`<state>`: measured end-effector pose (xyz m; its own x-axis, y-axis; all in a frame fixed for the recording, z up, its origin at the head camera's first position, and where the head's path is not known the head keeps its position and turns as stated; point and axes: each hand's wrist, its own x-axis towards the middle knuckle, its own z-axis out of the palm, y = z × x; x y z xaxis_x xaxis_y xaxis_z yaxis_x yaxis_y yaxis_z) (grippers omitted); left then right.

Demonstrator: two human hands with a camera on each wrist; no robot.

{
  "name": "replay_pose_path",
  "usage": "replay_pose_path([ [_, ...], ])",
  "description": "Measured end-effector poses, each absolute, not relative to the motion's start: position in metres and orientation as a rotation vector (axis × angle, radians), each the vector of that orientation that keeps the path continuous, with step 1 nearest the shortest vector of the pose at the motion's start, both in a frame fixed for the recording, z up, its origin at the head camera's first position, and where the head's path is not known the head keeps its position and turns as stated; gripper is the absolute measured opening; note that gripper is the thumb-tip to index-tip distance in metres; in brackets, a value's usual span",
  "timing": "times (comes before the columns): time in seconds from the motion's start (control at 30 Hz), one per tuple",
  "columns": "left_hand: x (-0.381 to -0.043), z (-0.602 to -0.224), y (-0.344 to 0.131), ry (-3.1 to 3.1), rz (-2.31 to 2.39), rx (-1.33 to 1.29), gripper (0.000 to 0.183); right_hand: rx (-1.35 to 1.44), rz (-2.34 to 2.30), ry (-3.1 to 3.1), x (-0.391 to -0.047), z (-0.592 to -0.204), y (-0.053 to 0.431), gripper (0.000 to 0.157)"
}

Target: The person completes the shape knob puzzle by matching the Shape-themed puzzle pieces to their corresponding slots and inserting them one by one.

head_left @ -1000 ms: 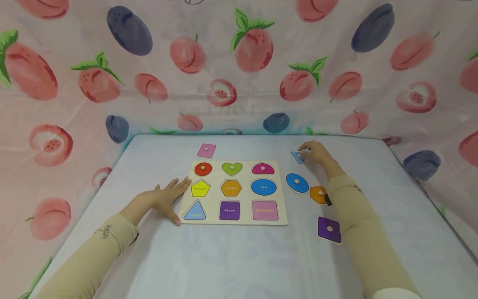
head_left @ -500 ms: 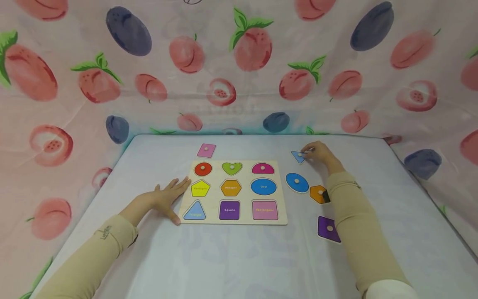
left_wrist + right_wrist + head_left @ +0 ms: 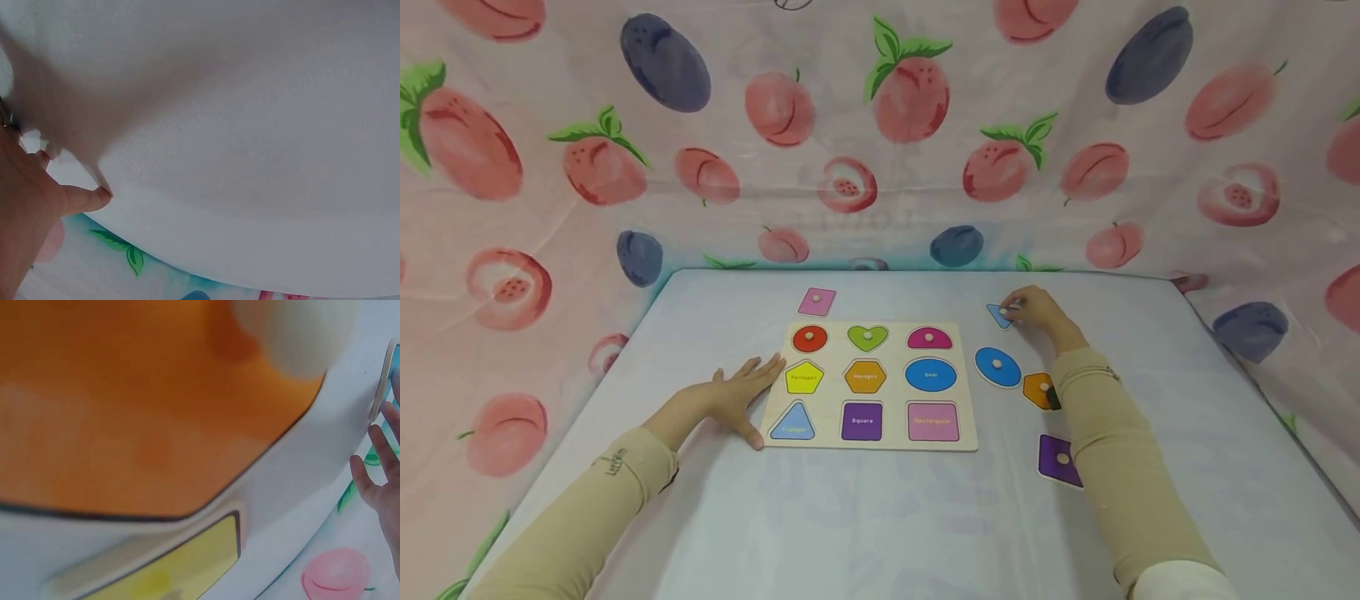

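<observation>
My right hand (image 3: 1033, 308) pinches the small knob of a light blue triangle puzzle piece (image 3: 995, 312) at the back right of the table. In the right wrist view, its fingers reach the edge of a blue piece (image 3: 386, 378). The wooden shape puzzle board (image 3: 831, 392) lies mid-table, and my left hand (image 3: 737, 402) rests spread along its left edge. Red circle, green heart and magenta half-circle pieces fill the board's back row. The pentagon, hexagon, oval, triangle, square and rectangle places show printed names. Only thumb and part of the left hand appear in the left wrist view.
Right of the board lie a blue oval piece (image 3: 988, 367), an orange hexagon piece (image 3: 1034, 392) and a purple square piece (image 3: 1057, 465), the last two partly under my sleeve. A pink rectangle piece (image 3: 822, 308) lies behind the board. A yellow piece (image 3: 187, 562) shows beside the hexagon.
My right fingers shift slightly about the triangle piece's knob, and the right forearm moves a little left over the hexagon and square pieces. My left hand and the board stay put.
</observation>
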<state>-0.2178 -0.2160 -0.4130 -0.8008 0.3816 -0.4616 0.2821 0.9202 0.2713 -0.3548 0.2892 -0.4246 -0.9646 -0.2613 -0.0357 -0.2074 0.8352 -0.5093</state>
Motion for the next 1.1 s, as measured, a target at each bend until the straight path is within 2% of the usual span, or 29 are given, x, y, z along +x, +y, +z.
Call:
replay_pose_path([
  [1.1, -0.221, -0.415, -0.22, 2.553, 0.244, 0.5, 0.131, -0.565, -0.731, 3.089, -0.34, -0.412, 0.267, 0.022],
])
